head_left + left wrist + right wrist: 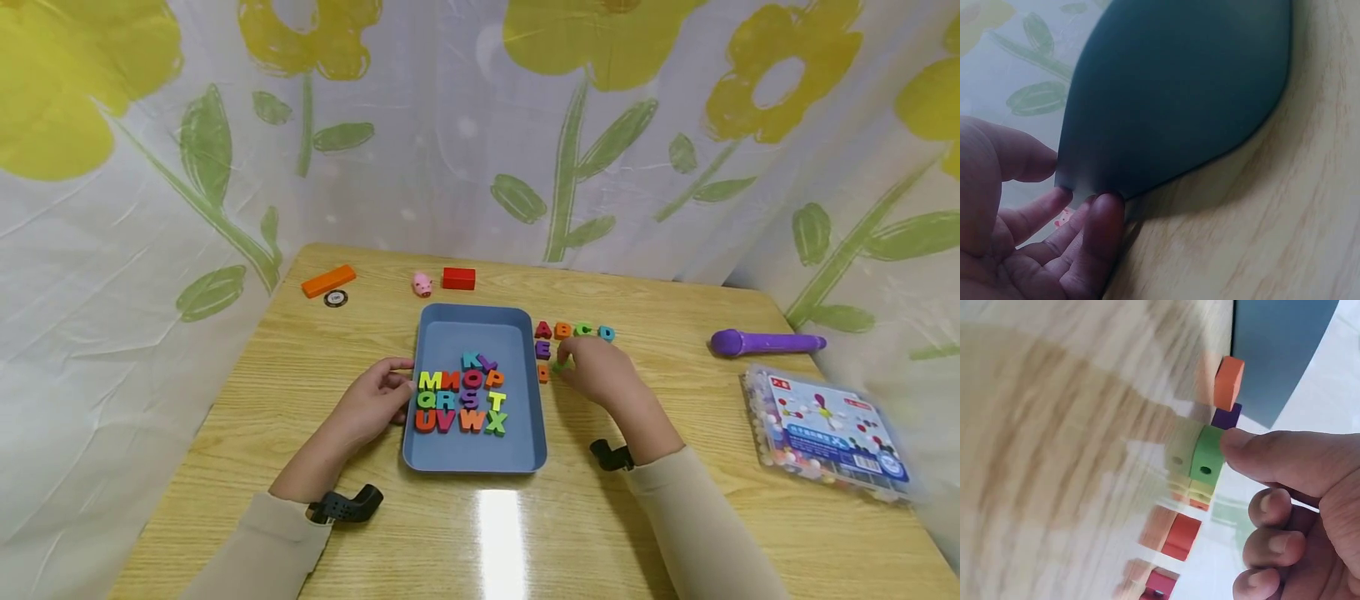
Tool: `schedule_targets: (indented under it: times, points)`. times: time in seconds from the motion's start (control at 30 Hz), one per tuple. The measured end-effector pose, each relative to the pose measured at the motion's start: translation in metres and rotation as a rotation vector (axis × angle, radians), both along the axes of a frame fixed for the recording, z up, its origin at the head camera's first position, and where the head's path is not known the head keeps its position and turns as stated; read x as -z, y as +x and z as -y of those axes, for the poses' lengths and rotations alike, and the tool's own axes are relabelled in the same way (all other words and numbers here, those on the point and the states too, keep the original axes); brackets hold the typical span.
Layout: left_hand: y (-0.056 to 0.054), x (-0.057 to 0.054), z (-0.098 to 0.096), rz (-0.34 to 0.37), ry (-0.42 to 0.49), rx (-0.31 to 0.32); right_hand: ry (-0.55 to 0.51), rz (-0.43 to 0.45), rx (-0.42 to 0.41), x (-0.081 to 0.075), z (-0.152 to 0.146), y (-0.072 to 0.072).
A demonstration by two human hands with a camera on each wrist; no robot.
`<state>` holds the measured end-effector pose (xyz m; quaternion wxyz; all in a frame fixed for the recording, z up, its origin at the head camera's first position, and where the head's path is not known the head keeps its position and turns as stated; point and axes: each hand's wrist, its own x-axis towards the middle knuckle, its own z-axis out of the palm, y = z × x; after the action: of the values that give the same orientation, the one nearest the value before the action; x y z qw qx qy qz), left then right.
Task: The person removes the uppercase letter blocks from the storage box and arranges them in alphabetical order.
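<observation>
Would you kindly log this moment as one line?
left hand: grips blue tray | right hand: pinches green block beside tray | inside tray: colored letters

Head view forward and down over the table point(585, 533); close wrist views, tray point(480, 329) in both

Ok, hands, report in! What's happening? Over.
Left hand: holding blue tray, left side. Right hand: pinching green letter block, right of tray. Orange letter block close by; nothing seen blocking.
</observation>
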<state>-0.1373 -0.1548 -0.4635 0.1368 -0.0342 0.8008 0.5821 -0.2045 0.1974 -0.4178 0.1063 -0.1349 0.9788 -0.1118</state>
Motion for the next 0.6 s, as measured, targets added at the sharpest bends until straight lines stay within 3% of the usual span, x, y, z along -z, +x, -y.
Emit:
schedule_targets:
  times: [0.37,0.6]
  points:
    - [-0.0004,0.0006,-0.0008,0.011,-0.010,-0.003,0.019,0.046,0.008,0.0038,0.0000,-0.0024]
    - [-0.0022,0.0022,-0.0007,0.011,-0.006,-0.009,0.035,0.033,-0.049,0.0052,-0.0021,0.0002]
